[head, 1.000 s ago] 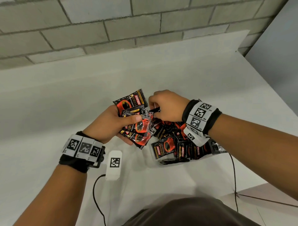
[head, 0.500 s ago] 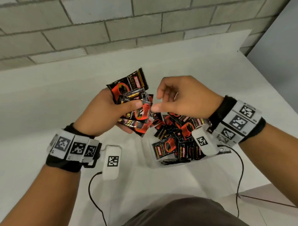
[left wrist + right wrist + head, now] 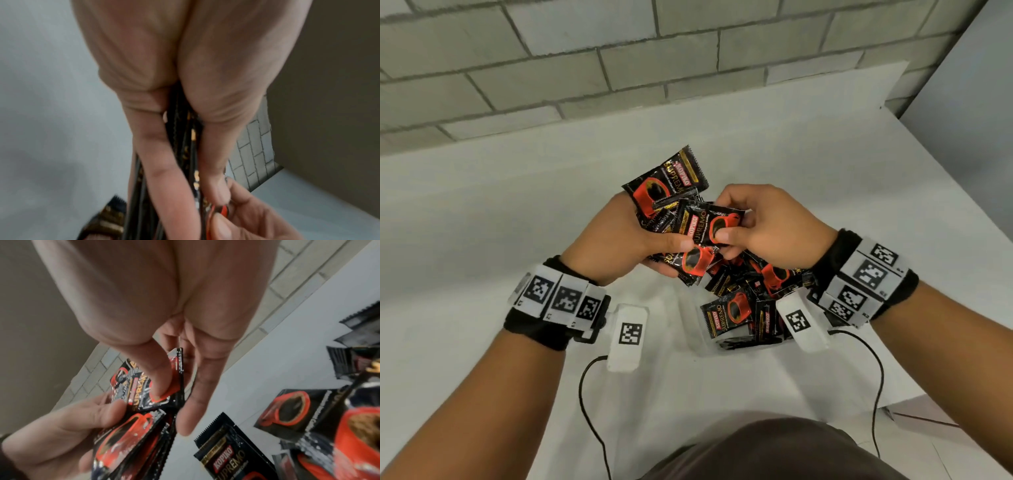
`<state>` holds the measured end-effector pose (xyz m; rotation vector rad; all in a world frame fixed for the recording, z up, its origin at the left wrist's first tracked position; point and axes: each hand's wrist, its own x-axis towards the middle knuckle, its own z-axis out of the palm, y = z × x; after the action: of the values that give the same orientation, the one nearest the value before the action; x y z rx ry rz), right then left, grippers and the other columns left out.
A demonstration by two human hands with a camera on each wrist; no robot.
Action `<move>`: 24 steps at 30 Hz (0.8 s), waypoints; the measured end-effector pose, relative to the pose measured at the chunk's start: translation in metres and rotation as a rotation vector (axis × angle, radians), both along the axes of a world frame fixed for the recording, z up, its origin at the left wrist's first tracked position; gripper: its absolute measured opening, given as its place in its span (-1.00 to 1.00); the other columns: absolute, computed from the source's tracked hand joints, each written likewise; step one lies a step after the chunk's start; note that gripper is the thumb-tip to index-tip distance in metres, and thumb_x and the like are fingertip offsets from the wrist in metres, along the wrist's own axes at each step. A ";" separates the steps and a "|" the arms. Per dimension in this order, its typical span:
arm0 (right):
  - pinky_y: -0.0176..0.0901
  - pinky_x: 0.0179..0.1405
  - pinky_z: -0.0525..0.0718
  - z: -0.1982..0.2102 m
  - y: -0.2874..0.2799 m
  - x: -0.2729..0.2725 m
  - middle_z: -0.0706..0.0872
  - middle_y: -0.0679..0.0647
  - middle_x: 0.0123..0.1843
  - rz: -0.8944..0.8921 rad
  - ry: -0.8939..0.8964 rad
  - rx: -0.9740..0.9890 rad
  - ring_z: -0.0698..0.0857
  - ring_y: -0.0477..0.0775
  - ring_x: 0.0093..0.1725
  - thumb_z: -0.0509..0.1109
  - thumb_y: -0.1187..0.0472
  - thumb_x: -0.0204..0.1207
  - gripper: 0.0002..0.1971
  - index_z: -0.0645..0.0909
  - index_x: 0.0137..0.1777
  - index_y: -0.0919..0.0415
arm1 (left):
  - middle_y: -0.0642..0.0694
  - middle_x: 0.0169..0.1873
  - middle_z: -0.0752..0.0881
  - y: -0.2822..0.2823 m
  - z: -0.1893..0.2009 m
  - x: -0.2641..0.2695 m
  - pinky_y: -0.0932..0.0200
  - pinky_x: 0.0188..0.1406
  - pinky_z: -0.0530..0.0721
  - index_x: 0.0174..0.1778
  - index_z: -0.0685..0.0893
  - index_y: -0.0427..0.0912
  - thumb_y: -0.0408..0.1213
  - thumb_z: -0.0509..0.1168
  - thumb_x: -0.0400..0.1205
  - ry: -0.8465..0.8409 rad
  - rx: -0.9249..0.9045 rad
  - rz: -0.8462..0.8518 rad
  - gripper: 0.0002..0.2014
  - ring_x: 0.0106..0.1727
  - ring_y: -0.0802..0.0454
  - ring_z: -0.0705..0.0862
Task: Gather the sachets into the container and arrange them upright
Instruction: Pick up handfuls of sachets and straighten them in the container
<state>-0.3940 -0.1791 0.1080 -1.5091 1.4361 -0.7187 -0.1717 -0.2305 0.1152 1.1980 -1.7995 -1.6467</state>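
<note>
While my left hand (image 3: pixel 616 240) grips a sachet stack (image 3: pixel 671 192) | right hand (image 3: pixel 763 226) pinches one black-red sachet (image 3: pixel 709 222) | container (image 3: pixel 736 315) holds jumbled ones.

A grey block wall (image 3: pixel 619 61) with dark mortar joints runs behind a white table (image 3: pixel 482 212). A plain grey panel (image 3: pixel 969 85) stands at the right. Pale floor (image 3: pixel 962 445) shows below the table's near right corner. Lighting is soft and even
</note>
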 end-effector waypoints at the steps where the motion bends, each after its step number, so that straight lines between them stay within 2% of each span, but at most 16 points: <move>1: 0.05 -0.16 0.87 0.001 0.000 0.001 0.82 0.15 0.05 0.018 -0.002 -0.009 0.88 0.09 -0.23 0.44 0.39 0.62 -0.86 0.61 0.12 0.24 | -0.09 0.09 0.87 -0.002 0.002 0.001 -0.08 -0.31 0.87 0.36 0.64 -0.12 -0.49 0.60 0.48 -0.021 -0.020 -0.021 -0.46 0.01 -0.09 0.89; 3: -0.03 -0.17 0.87 0.000 -0.001 0.000 0.82 0.11 0.08 0.032 0.033 -0.019 0.88 0.06 -0.24 0.42 0.40 0.63 -0.84 0.62 0.14 0.20 | -0.07 0.06 0.87 -0.005 0.008 0.004 -0.08 -0.32 0.87 0.33 0.66 -0.09 -0.50 0.61 0.46 -0.053 -0.054 -0.050 -0.46 -0.01 -0.08 0.89; 6: 0.21 -0.11 0.84 -0.002 -0.005 -0.008 0.86 0.08 -0.06 -0.027 0.177 -0.053 0.86 0.13 -0.25 0.45 0.31 0.57 -0.90 0.66 0.02 0.13 | -0.01 0.02 0.88 -0.011 0.016 0.015 -0.06 -0.33 0.87 0.28 0.69 -0.03 -0.48 0.60 0.48 -0.096 -0.119 -0.026 -0.50 -0.04 -0.05 0.90; 7: 0.23 -0.09 0.81 -0.002 -0.006 -0.011 0.85 0.10 -0.13 -0.057 0.232 -0.073 0.84 0.17 -0.24 0.45 0.26 0.53 -0.92 0.68 -0.02 0.10 | 0.01 0.01 0.88 -0.013 0.017 0.019 -0.09 -0.32 0.88 0.29 0.69 -0.03 -0.47 0.60 0.49 -0.120 -0.145 -0.013 -0.51 -0.05 -0.04 0.90; 9: 0.12 -0.06 0.77 -0.003 -0.007 -0.015 0.84 0.11 -0.20 -0.100 0.285 -0.105 0.79 0.18 -0.20 0.47 0.20 0.51 -0.96 0.72 -0.07 0.12 | 0.02 0.01 0.89 -0.017 0.017 0.026 -0.14 -0.30 0.88 0.30 0.70 -0.04 -0.44 0.60 0.50 -0.157 -0.168 0.015 -0.53 -0.06 -0.03 0.90; 11: -0.10 -0.15 0.68 -0.003 -0.008 -0.016 0.79 0.06 -0.25 -0.116 0.287 -0.123 0.73 0.13 -0.23 0.51 0.19 0.50 -0.95 0.73 -0.17 0.11 | 0.01 0.00 0.89 -0.020 0.015 0.033 -0.14 -0.30 0.88 0.30 0.70 -0.05 -0.45 0.59 0.51 -0.183 -0.165 0.041 -0.53 -0.07 -0.04 0.90; 13: -0.26 -0.30 0.50 -0.005 -0.011 -0.014 0.67 -0.09 -0.31 -0.106 0.316 -0.144 0.60 -0.07 -0.34 0.57 0.18 0.47 -0.87 0.69 -0.25 0.00 | 0.02 -0.01 0.89 -0.023 0.012 0.040 -0.10 -0.31 0.88 0.30 0.71 -0.02 -0.45 0.59 0.51 -0.224 -0.169 0.064 -0.53 -0.09 -0.01 0.90; 15: -0.29 -0.30 0.51 -0.009 -0.013 -0.011 0.68 -0.16 -0.34 -0.067 0.301 -0.125 0.57 -0.20 -0.40 0.58 0.22 0.45 -0.89 0.73 -0.14 -0.02 | 0.01 -0.03 0.88 -0.026 0.007 0.046 -0.10 -0.32 0.88 0.29 0.70 0.01 -0.45 0.60 0.50 -0.283 -0.185 0.088 -0.51 -0.13 0.03 0.89; 17: -0.25 -0.23 0.68 -0.014 -0.015 -0.006 0.77 -0.13 -0.24 -0.001 0.308 -0.124 0.66 -0.21 -0.40 0.57 0.26 0.45 -0.76 0.74 0.07 -0.01 | 0.03 -0.03 0.86 -0.028 0.000 0.047 -0.09 -0.36 0.88 0.27 0.68 0.06 -0.41 0.62 0.49 -0.374 -0.233 0.074 -0.51 -0.19 0.06 0.88; 18: -0.21 -0.21 0.73 -0.017 -0.016 -0.004 0.77 -0.11 -0.24 0.033 0.328 -0.121 0.69 -0.18 -0.40 0.54 0.28 0.48 -0.74 0.72 0.12 0.01 | 0.03 -0.04 0.85 -0.027 -0.005 0.046 -0.08 -0.39 0.87 0.26 0.67 0.06 -0.41 0.62 0.48 -0.407 -0.254 0.055 -0.51 -0.22 0.06 0.88; 21: -0.03 -0.13 0.73 -0.025 -0.019 0.005 0.67 -0.11 -0.29 0.154 0.435 -0.140 0.69 -0.06 -0.31 0.36 0.30 0.66 -0.86 0.67 0.15 0.16 | 0.02 -0.08 0.83 -0.024 -0.020 0.035 -0.03 -0.45 0.85 0.23 0.65 0.06 -0.42 0.61 0.47 -0.491 -0.314 -0.005 -0.51 -0.26 0.00 0.87; 24: 0.07 0.02 0.63 -0.034 -0.023 0.011 0.64 0.09 -0.04 0.261 0.565 -0.185 0.62 0.12 -0.10 0.24 0.22 0.74 -0.81 0.67 0.16 0.25 | -0.01 -0.08 0.82 -0.021 -0.035 0.023 -0.04 -0.40 0.86 0.25 0.62 0.11 -0.40 0.58 0.45 -0.566 -0.366 -0.072 -0.48 -0.33 0.00 0.84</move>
<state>-0.3832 -0.2019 0.0737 -2.1123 1.5574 -0.2750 -0.1488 -0.2514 0.0804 1.5301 -2.3710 -0.9913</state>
